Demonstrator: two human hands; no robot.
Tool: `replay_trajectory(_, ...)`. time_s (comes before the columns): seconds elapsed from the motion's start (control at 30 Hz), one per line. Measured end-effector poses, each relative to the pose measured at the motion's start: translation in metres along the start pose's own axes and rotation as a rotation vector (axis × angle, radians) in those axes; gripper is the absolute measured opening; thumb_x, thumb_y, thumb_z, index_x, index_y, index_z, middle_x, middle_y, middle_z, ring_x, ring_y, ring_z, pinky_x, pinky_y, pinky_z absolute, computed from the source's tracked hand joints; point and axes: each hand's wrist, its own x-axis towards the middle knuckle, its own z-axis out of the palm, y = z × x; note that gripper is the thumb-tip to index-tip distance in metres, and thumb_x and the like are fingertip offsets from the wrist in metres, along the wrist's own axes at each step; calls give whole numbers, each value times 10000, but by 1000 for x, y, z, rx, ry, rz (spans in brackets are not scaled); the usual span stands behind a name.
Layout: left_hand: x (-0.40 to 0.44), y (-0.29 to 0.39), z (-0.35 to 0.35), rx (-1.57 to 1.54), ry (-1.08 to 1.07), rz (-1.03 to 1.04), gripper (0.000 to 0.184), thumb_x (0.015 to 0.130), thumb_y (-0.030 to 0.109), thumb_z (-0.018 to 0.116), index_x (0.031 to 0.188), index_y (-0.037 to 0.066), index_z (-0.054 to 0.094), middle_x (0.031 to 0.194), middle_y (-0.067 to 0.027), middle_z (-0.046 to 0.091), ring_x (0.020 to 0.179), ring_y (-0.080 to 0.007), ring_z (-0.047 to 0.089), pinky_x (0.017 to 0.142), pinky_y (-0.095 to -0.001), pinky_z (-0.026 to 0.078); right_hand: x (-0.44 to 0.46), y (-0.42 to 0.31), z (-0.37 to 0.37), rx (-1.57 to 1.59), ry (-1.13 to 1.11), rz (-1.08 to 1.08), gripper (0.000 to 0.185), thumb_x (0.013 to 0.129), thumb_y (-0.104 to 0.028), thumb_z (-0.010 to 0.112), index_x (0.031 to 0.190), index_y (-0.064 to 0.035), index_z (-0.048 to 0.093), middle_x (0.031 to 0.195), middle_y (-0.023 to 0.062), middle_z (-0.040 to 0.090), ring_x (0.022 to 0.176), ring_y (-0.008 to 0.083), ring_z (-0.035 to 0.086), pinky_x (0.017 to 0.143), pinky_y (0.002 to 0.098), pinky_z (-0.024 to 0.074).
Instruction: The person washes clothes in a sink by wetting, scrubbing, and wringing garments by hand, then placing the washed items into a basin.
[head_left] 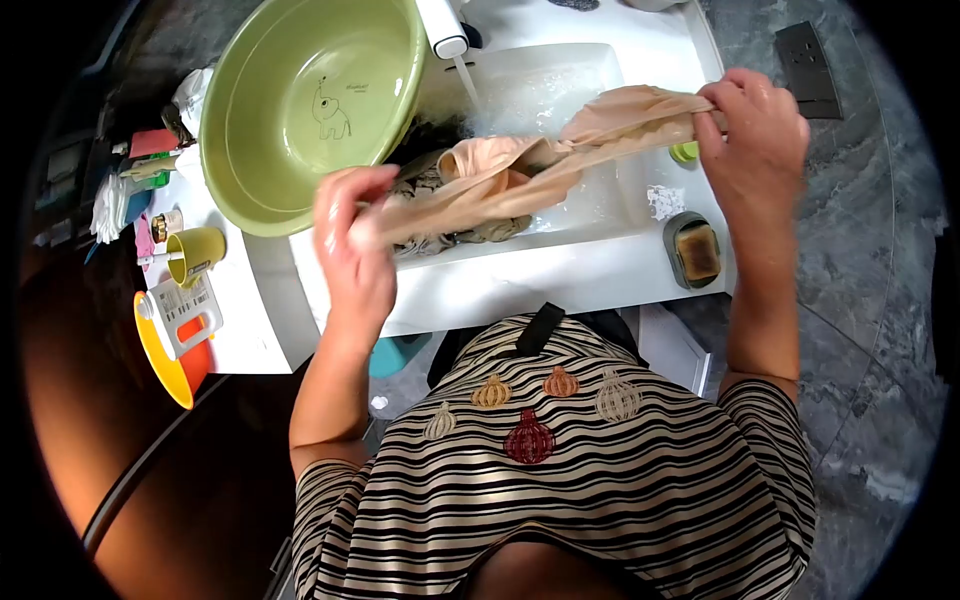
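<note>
A wet peach-coloured cloth [520, 180] is stretched over the white sink [605, 205]. Its right end is pinched in my right hand [755, 130]. The left end is gripped by my left hand [355, 235], slightly blurred. Below the cloth, dark and grey wet clothes [425, 180] lie in the left part of the sink. Water runs from the white faucet [450, 40] into the sink, where it looks foamy.
A large green basin [290, 110] leans over the sink's left side. Soap sits in a dish [697, 250] at the front right corner. A yellow cup [196, 254] and a white bottle [185, 315] stand on the left counter.
</note>
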Motion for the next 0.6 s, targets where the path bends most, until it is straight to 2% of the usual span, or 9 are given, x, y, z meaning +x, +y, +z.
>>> replay_trajectory(0.03, -8, -5, 9, -343, -118, -400, 248, 937, 203, 457, 1054, 21, 577, 954, -82, 583, 803, -147, 562, 690, -269, 475, -5, 2, 7, -5, -1, 0, 102, 690, -147, 691, 784, -159, 653, 868, -45, 609, 794, 192, 549, 686, 351, 411)
replay_trajectory(0.07, -12, -19, 32, -480, -77, -427, 245, 970, 185, 421, 1091, 25, 562, 987, -63, 590, 828, -133, 590, 706, -260, 499, -13, 3, 20, -17, -152, 26, 103, 686, -149, 688, 784, -155, 661, 894, -37, 608, 822, 196, 548, 723, 358, 408)
replay_trajectory(0.13, -19, -50, 66, -95, -214, -127, 224, 961, 147, 436, 1099, 45, 579, 1071, -113, 595, 1022, -213, 573, 897, -338, 450, -36, 5, 55, -27, -318, -24, 91, 692, -153, 669, 782, -145, 672, 925, -11, 610, 897, 209, 541, 799, 383, 393)
replay_trajectory(0.2, -34, -77, 100, 17, -426, -21, 193, 924, 58, 471, 1078, 49, 588, 1065, -123, 601, 996, -202, 578, 892, -314, 440, -70, -3, 101, -122, -325, -154, 102, 728, -166, 618, 808, -128, 670, 935, 38, 627, 1049, 220, 500, 887, 438, 346)
replay_trajectory(0.27, -51, -91, 127, -174, -468, -362, 241, 907, 50, 494, 1140, 63, 556, 979, -105, 593, 925, -182, 570, 858, -307, 443, -84, -20, 119, -98, -533, -56, 143, 702, -159, 688, 822, -95, 642, 913, 80, 647, 952, 237, 574, 839, 417, 408)
replay_trajectory(0.33, -47, -87, 135, -186, -478, -440, 293, 891, 50, 516, 1183, 76, 529, 946, -91, 576, 892, -170, 555, 838, -303, 444, -90, -30, 123, 205, -757, 247, 159, 743, -186, 672, 849, -81, 616, 805, 116, 635, 843, 289, 598, 740, 431, 455)
replay_trajectory(0.4, -35, -69, 135, -198, -494, -524, 356, 875, 49, 537, 1227, 90, 502, 912, -77, 559, 858, -158, 540, 818, -299, 444, -83, -40, 109, 285, -614, 183, 187, 761, -188, 666, 884, -72, 587, 745, 136, 622, 752, 330, 600, 654, 436, 465)
replay_trajectory(0.53, -18, -40, 139, -364, -521, -359, 437, 776, 12, 600, 1198, 102, 531, 811, -89, 538, 740, -203, 542, 672, -308, 460, -51, -78, 47, 816, -549, 101, 179, 761, -136, 661, 916, -74, 596, 745, 100, 608, 698, 278, 583, 647, 373, 472)
replay_trajectory(0.6, -14, -41, 142, -290, -545, -23, 376, 758, -4, 624, 1119, 90, 583, 856, -97, 555, 762, -234, 558, 671, -319, 457, -41, -79, 28, 1007, -439, 5, 172, 765, -109, 655, 926, -73, 605, 738, 76, 602, 677, 236, 582, 642, 335, 477)
